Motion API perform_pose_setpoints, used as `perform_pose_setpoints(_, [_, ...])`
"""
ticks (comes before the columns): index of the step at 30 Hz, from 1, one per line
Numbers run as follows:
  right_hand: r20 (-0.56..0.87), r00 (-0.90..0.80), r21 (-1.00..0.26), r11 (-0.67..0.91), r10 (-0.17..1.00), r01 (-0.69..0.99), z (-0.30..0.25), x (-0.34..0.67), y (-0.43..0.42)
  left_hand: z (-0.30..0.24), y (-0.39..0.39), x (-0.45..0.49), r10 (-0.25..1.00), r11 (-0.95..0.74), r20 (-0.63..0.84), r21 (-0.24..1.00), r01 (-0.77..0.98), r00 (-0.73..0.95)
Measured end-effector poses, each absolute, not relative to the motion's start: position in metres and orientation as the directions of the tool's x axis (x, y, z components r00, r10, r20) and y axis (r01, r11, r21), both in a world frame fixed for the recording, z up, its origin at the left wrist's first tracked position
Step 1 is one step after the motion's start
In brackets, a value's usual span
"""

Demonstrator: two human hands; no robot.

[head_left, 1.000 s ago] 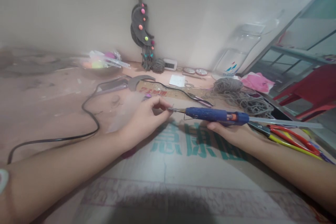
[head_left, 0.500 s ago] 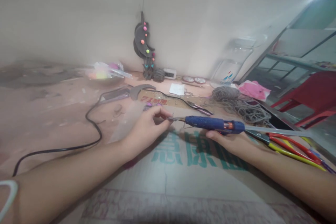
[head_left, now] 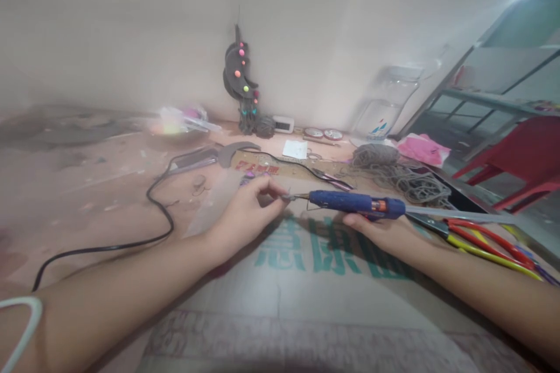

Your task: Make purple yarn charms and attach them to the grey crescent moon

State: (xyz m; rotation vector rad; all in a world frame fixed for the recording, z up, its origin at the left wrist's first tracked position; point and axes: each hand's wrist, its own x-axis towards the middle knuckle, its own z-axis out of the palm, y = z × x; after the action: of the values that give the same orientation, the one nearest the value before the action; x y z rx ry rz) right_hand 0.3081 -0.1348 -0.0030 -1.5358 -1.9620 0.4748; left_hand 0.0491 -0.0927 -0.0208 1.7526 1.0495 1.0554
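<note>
My right hand [head_left: 371, 230] is wrapped round a blue glue gun [head_left: 341, 201], which lies level with its nozzle pointing left. A clear glue stick [head_left: 455, 214] sticks out of its back end. Between thumb and forefinger my left hand [head_left: 251, 207] pinches a small grey piece [head_left: 287, 197], too small to name. The gun's tip is at this piece and seems to touch it. Both hands are above a cardboard sheet [head_left: 280, 297] with green lettering.
A grey crescent ornament with coloured balls [head_left: 238, 73] is at the wall. Grey yarn [head_left: 411, 180], red-and-yellow-handled cutters [head_left: 490, 245] and a clear jug [head_left: 380, 105] are on the right. A black cable [head_left: 166, 213] curves along the left; pliers [head_left: 332, 179] lie behind the gun.
The camera view has shifted slightly. Both hands keep the same pose, with the glue gun's tip still at the small grey piece.
</note>
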Motion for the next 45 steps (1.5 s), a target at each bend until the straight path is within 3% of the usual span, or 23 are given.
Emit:
perform_pose_setpoints(35, [0.275,-0.228,-0.550,0.347,0.934,0.760,-0.0012,0.3085,-0.1357,-0.0215,-0.0906,0.0497,0.935,-0.277,0.194,0.922,0.271,0.295])
perform_pose_setpoints(39, [0.279,-0.207,-0.516,0.329,0.938,0.791,-0.0037,0.3103,-0.1344,-0.0204,-0.0919,0.0491,0.929,-0.311,0.224,0.904,0.292,0.294])
perform_pose_setpoints(45, [0.225,-0.188,-0.561,0.285,0.956,0.777,-0.0042,0.3116,-0.1357,-0.0193,-0.0926,0.0481,0.920,-0.340,0.248,0.889,0.305,0.303])
